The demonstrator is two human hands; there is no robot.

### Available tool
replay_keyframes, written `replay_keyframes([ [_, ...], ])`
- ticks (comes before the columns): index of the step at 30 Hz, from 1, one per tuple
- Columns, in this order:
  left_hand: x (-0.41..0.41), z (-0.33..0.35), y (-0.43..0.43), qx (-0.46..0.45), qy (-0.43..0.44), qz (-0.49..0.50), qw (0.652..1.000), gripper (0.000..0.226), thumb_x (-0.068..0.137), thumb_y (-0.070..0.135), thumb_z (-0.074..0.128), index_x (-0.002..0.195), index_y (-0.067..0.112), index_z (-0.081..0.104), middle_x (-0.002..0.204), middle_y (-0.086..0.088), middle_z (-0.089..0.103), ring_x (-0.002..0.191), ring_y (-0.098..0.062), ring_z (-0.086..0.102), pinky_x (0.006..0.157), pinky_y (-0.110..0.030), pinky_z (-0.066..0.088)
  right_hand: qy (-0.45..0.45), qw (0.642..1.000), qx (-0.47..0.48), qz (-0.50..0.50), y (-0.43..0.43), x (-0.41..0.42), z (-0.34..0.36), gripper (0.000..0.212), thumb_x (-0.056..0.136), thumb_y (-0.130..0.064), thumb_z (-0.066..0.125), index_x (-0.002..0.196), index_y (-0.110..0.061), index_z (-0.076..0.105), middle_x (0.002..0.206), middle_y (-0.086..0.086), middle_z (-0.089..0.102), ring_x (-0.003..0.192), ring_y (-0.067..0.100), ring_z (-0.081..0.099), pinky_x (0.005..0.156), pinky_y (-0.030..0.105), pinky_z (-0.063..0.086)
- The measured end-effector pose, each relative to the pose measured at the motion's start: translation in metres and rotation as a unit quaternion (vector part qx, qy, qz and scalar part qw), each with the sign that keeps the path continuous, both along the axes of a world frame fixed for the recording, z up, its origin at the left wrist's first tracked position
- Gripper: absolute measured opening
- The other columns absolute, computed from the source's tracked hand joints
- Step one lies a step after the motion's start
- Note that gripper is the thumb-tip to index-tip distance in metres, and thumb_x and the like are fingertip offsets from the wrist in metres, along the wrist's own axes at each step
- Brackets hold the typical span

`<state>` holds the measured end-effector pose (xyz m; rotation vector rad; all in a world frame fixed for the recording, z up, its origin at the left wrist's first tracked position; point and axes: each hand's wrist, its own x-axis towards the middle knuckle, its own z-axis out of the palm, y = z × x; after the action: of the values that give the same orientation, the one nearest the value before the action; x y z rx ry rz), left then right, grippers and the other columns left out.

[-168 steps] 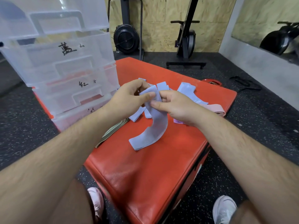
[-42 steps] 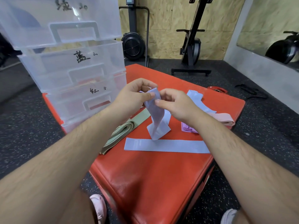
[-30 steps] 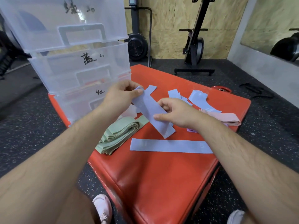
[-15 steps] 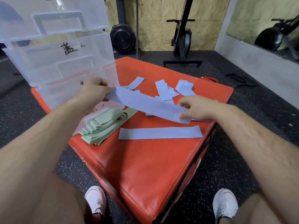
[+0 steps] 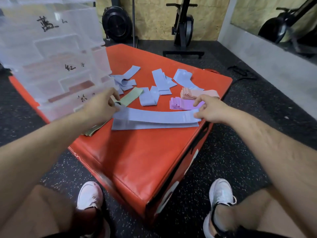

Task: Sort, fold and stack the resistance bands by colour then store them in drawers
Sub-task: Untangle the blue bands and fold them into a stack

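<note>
A long blue band (image 5: 154,115) is stretched flat between my hands, just above another blue band (image 5: 151,125) lying on the red padded box (image 5: 140,160). My left hand (image 5: 101,105) pinches its left end and my right hand (image 5: 208,109) pinches its right end. Several loose blue bands (image 5: 161,79) lie crumpled farther back. A folded purple stack (image 5: 180,104) and a folded pink stack (image 5: 193,93) sit by my right hand. Green bands (image 5: 132,97) lie under my left hand, partly hidden.
A clear plastic drawer unit (image 5: 56,57) with handwritten labels stands at the box's left side. Exercise machines (image 5: 183,28) stand on the speckled black floor (image 5: 223,152) against the wooden back wall. My white shoes (image 5: 221,191) are at the box's near corner.
The blue band I held upright has been pulled out straight between my hands and lowered onto the band lying flat on the box.
</note>
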<state>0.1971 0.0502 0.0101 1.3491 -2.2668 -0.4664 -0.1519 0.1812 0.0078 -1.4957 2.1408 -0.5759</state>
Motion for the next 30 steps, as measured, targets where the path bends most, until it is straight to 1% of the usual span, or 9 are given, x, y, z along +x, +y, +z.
replay_keyframes([
  [4,-0.001,-0.022,-0.002,-0.038,-0.045,-0.053,0.997,0.013,0.084,0.002,0.063,0.092,0.013,0.064,0.078,-0.003,0.059,0.076,-0.027,0.058,0.066,-0.03,0.039,0.041,0.999,-0.009,0.015,0.0,0.006,-0.015,0.016,0.085,-0.013,0.07,0.09,-0.025,0.061,0.07,-0.005,0.054,0.059,0.017,0.049,0.053,0.027,0.036],
  [7,0.001,-0.038,-0.007,-0.043,-0.081,-0.08,0.993,0.01,0.081,-0.002,0.064,0.084,0.008,0.065,0.083,-0.001,0.057,0.082,-0.028,0.059,0.07,-0.027,0.035,0.105,0.994,-0.007,0.043,-0.001,0.009,-0.021,0.011,0.087,-0.015,0.068,0.087,-0.025,0.064,0.077,-0.011,0.054,0.07,0.016,0.056,0.057,0.023,0.036],
  [9,0.003,-0.044,-0.009,-0.046,-0.111,-0.097,0.988,0.01,0.081,-0.001,0.065,0.083,0.009,0.064,0.088,-0.003,0.056,0.087,-0.028,0.057,0.073,-0.029,0.037,0.133,0.989,-0.007,0.061,-0.001,0.012,-0.026,0.007,0.089,-0.017,0.066,0.09,-0.024,0.065,0.084,-0.01,0.051,0.08,0.019,0.057,0.065,0.027,0.041],
  [14,0.002,-0.045,-0.005,-0.101,-0.176,-0.132,0.97,0.011,0.083,0.01,0.066,0.093,0.014,0.069,0.104,-0.009,0.058,0.102,-0.034,0.053,0.088,-0.046,0.048,0.184,0.978,0.015,0.098,-0.001,0.01,-0.026,0.009,0.092,-0.031,0.063,0.1,-0.035,0.066,0.117,-0.006,0.045,0.102,0.016,0.049,0.089,0.036,0.045],
  [17,0.0,-0.04,0.005,-0.048,-0.143,-0.206,0.967,0.028,0.085,0.038,0.065,0.109,0.023,0.068,0.112,0.002,0.062,0.108,-0.02,0.057,0.098,-0.035,0.045,0.173,0.971,0.051,0.157,0.001,0.008,-0.021,0.029,0.088,-0.038,0.07,0.116,-0.039,0.064,0.123,-0.004,0.054,0.114,0.017,0.05,0.103,0.04,0.042],
  [19,-0.001,-0.04,0.007,-0.016,-0.141,-0.24,0.961,0.033,0.088,0.036,0.067,0.118,0.024,0.067,0.118,0.004,0.062,0.111,-0.014,0.056,0.102,-0.025,0.039,0.171,0.969,0.057,0.167,0.002,0.01,-0.021,0.036,0.088,-0.037,0.072,0.122,-0.039,0.062,0.125,-0.002,0.055,0.119,0.019,0.049,0.106,0.042,0.04],
  [21,-0.001,-0.04,0.006,-0.009,-0.131,-0.24,0.962,0.029,0.09,0.026,0.069,0.119,0.023,0.068,0.119,0.002,0.062,0.113,-0.016,0.056,0.103,-0.022,0.036,0.174,0.97,0.049,0.165,0.003,0.01,-0.022,0.036,0.089,-0.035,0.071,0.124,-0.039,0.061,0.126,-0.002,0.054,0.122,0.02,0.048,0.107,0.043,0.039],
  [26,-0.003,-0.039,0.005,-0.004,-0.143,-0.226,0.964,0.027,0.091,0.026,0.068,0.118,0.025,0.069,0.121,0.002,0.06,0.117,-0.016,0.054,0.105,-0.023,0.034,0.196,0.965,0.047,0.17,0.006,0.014,-0.022,0.034,0.092,-0.038,0.067,0.124,-0.042,0.057,0.126,-0.005,0.053,0.122,0.021,0.048,0.104,0.045,0.042],
  [30,-0.007,-0.034,0.008,-0.035,-0.15,-0.208,0.966,0.034,0.085,0.047,0.06,0.115,0.033,0.067,0.118,0.009,0.061,0.113,-0.013,0.056,0.104,-0.03,0.042,0.259,0.948,0.034,0.178,0.004,0.023,-0.012,0.039,0.089,-0.049,0.064,0.126,-0.044,0.056,0.133,-0.011,0.051,0.131,0.019,0.04,0.099,0.046,0.046],
])
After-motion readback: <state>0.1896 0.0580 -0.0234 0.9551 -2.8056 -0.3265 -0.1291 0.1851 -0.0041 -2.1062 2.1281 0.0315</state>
